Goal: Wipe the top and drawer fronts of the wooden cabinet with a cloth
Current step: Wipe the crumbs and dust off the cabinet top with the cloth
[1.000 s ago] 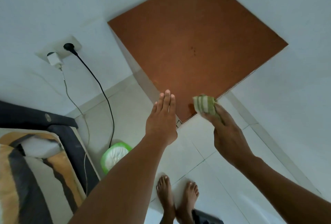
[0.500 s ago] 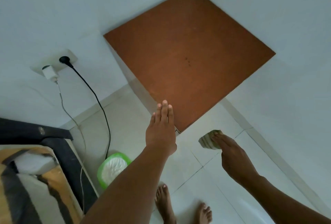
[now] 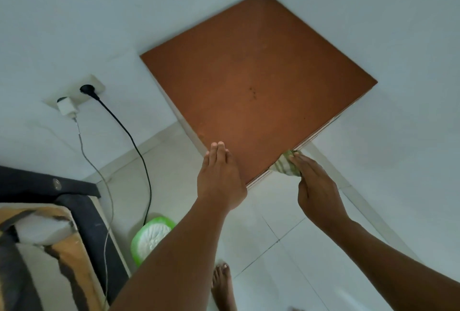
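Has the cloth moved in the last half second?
Yes: the cloth moved up against the cabinet front, just under the top edge.

Both arms extended forward. Left hand (image 3: 220, 179) flat, fingers straight together. Right hand (image 3: 316, 186) palm-down, fingers straight.

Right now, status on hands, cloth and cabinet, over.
Left hand flat at near corner of cabinet top. Right hand presses cloth against front edge. Dark specks mid-top, nothing in the way.
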A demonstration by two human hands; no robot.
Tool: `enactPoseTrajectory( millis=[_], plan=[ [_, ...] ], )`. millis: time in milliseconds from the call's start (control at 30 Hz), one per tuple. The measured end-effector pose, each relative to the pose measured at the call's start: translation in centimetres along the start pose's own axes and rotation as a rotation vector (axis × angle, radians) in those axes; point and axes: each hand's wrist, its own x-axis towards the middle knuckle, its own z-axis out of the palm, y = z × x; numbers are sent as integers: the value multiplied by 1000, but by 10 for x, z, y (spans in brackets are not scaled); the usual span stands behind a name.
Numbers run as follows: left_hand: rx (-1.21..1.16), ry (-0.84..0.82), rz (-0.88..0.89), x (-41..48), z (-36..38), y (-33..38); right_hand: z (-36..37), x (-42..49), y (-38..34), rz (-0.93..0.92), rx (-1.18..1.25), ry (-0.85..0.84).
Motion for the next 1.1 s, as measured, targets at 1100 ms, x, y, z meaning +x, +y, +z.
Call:
enactPoseTrajectory(
  millis=[1100],
  plan=[
    [-143, 195, -208, 206, -45, 54, 27, 526, 76, -372, -78, -275]
  ],
)
